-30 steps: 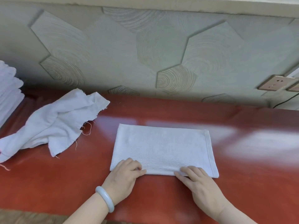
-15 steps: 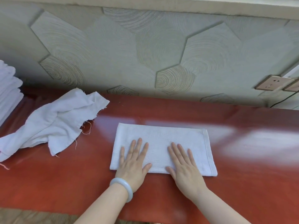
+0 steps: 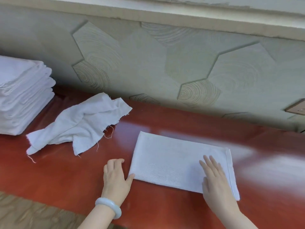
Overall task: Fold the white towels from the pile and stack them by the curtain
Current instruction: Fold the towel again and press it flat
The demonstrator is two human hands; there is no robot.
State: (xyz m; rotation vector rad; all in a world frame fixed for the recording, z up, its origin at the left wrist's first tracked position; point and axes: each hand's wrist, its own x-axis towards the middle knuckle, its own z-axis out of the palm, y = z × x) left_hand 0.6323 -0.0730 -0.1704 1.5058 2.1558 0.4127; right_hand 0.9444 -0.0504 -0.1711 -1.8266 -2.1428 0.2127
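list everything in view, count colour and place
folded towel: 1, white, flat on the table, centre right
crumpled towel: 1, white, left of the folded towel
towel stack: 1 stack, white, far left; number of towels unclear
table: 1, glossy red, across the frame
wall: 1, grey-green with hexagon pattern, behind the table
socket plate: 1, brownish, on the wall at the right edge
bracelet: 1, pale, on the left wrist
left hand: 1, beside the folded towel, thumb at its near left corner
right hand: 1, flat on the folded towel's right part
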